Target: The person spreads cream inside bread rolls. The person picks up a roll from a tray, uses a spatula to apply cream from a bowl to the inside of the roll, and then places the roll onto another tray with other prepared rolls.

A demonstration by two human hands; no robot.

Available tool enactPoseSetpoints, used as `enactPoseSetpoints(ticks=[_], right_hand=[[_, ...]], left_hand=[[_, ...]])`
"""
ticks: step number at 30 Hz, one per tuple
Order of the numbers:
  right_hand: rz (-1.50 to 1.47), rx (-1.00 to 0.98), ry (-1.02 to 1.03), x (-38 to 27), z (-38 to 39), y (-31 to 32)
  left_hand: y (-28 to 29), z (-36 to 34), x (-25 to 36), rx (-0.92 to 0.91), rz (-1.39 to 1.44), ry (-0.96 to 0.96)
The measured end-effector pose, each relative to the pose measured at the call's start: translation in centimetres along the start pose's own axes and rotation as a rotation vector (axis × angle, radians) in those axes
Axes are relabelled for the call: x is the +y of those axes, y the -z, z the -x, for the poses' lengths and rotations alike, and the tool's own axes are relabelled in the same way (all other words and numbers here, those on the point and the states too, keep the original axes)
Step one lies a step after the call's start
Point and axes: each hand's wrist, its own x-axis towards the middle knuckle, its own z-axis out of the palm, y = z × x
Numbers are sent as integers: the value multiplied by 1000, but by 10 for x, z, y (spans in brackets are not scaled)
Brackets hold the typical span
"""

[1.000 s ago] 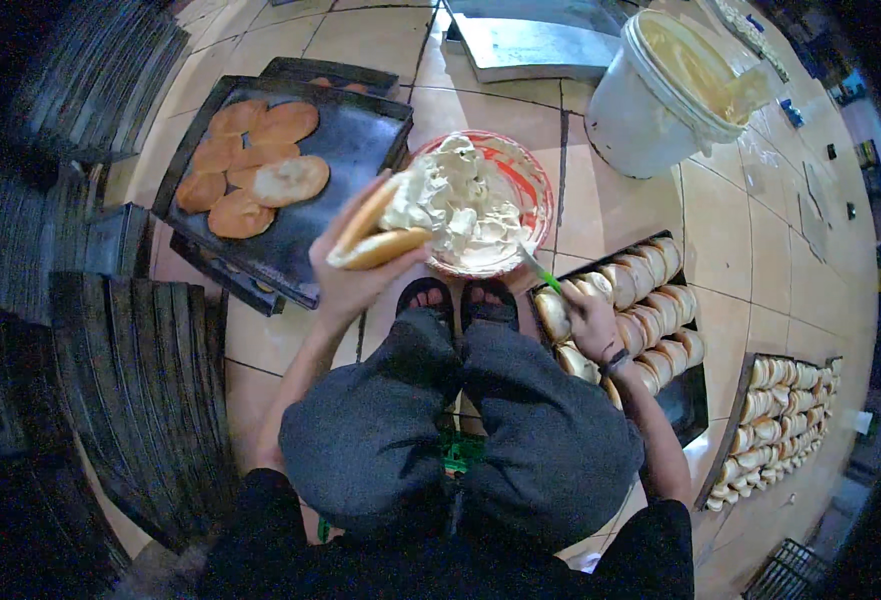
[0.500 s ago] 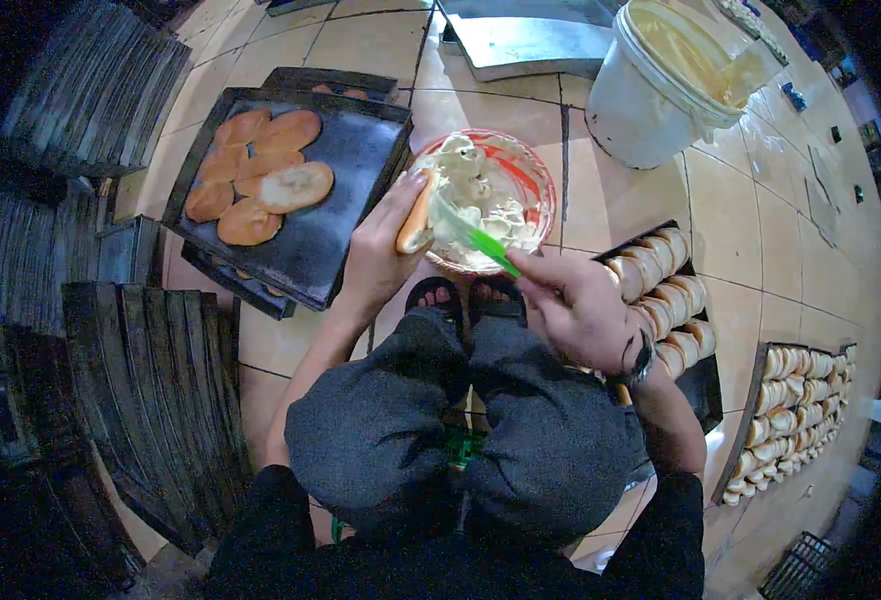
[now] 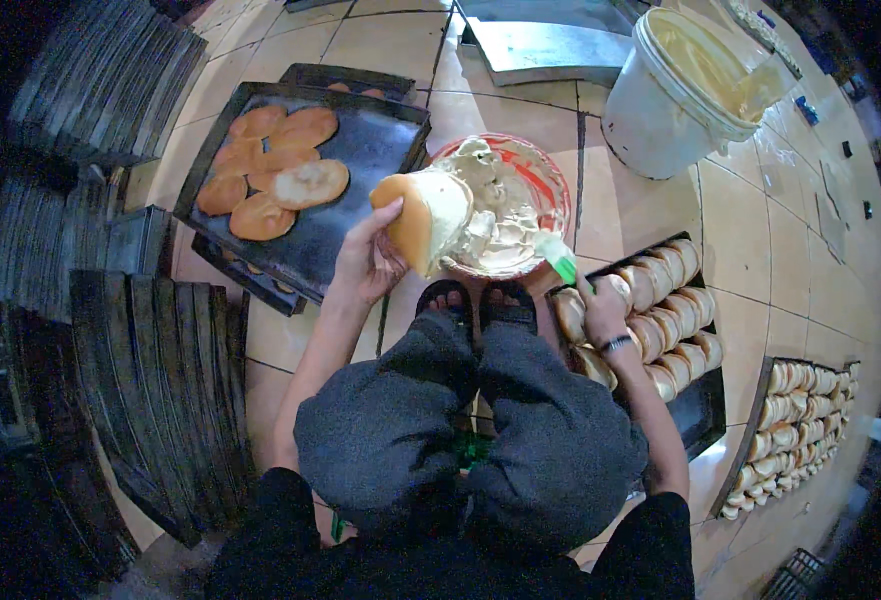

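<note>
I crouch on the tiled floor [image 3: 660,210] with everything laid in a ring about my feet, so each thing is within reach without getting up. The white bucket [image 3: 675,95] of pale cream stands well off to my upper right. The dark baking tray [image 3: 360,190] lies at my left, carrying the flat filled buns, with room beside them for more. Another tray [image 3: 705,410] at my right holds rows of plain buns [image 3: 660,300] standing on edge, near my working hand. The red-rimmed bowl [image 3: 550,185] of cream sits straight ahead, just past my sandals.

My left hand [image 3: 370,262] is closed around a split bun [image 3: 428,220], tilted over the bowl so stray cream drops back in. My right hand [image 3: 600,310] is curled around a green-handled spreader [image 3: 558,258], whose tip reaches toward the bowl's near rim.
</note>
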Motion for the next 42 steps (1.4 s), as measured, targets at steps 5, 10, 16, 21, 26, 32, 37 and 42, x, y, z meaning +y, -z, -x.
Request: enactPoseSetpoints(ticks=[5, 10, 16, 21, 26, 32, 37, 42], right_hand=[[-255, -52, -18, -48, 19, 95], [-838, 43, -115, -112, -28, 165], [-749, 395, 139, -133, -60, 151], [-542, 431, -155, -101, 0, 156], [-328, 434, -480, -19, 122, 158], [-204, 346, -734, 3, 240, 46], [-199, 323, -827, 2, 266, -31], [-158, 411, -746, 13, 274, -55]], left_hand=[[10, 5, -1, 0, -181, 169], [-7, -2, -15, -144, -275, 254], [-51, -16, -51, -167, -549, 33], [-43, -22, -65, -533, -798, 52], [96, -63, 13, 2, -447, -221], [310, -70, 178, 388, -2266, -694], [288, -51, 182, 547, -2195, -347], [309, -49, 189, 312, -1886, -287]])
